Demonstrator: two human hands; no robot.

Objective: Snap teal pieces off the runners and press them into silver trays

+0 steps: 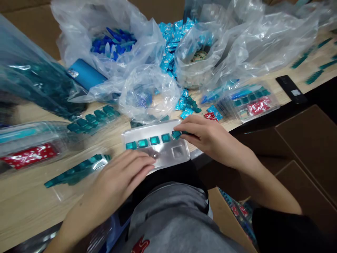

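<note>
So far — four teal square pieces (154, 140) seated in row on clear blister tray (168, 158); right hand (210, 138) pinching fifth teal piece (177, 134) at row's end. Left hand (123, 175) open, flat on tray's edge, holding nothing — lower recess (178, 151) unfilled.

Looks like a small packing workshop, not a home: long wood-look bench (23, 196) piled w/ loose stock. Clear poly bags (79, 24) of teal & blue plastic pcs sit along the far side, plus a heap of blue foil sachets (168, 45) & clear blister trays (252, 105). Cardboard cartons (308, 147) cover the floor past the bench's near edge, one open w/ printed pkgs (238, 211) inside.
</note>
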